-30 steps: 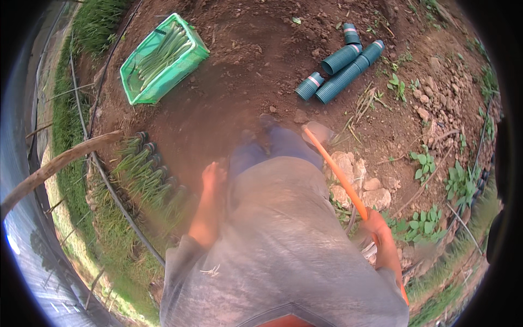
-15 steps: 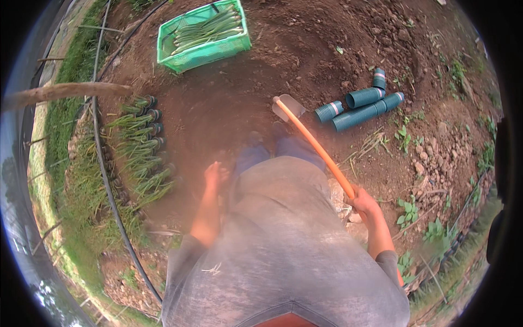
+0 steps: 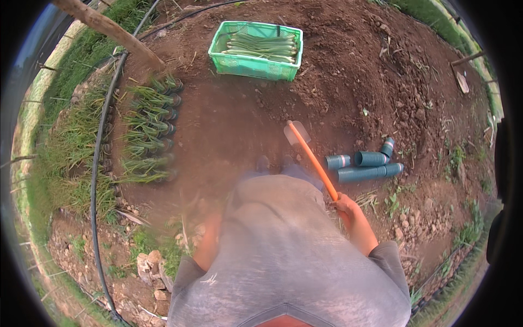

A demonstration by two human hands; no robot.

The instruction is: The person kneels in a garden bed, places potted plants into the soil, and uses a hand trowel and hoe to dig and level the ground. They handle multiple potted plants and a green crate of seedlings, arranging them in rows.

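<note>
My right hand (image 3: 345,204) is wrapped round the orange handle of a hoe (image 3: 315,162). The hoe's grey blade (image 3: 297,133) rests on or just above the soil ahead of my feet. On the other side, my left forearm (image 3: 208,240) hangs beside my shirt; the hand at its end is lost in blur, so its fingers cannot be made out. Right of the handle lie several dark green ribbed plastic nursery pots (image 3: 361,174), some nested into tubes, nearest to my right hand.
A green plastic crate (image 3: 256,66) of long green-and-white stalks stands at the far middle. Potted seedlings (image 3: 151,135) line the left, with a black hose (image 3: 98,163) beyond them. A wooden post (image 3: 114,31) leans at upper left. Stones (image 3: 148,267) lie at lower left.
My view has turned left, so the crate and seedlings sit further right. My left hand has dropped back toward my body and blurred. The right hand keeps its hold on the hoe.
</note>
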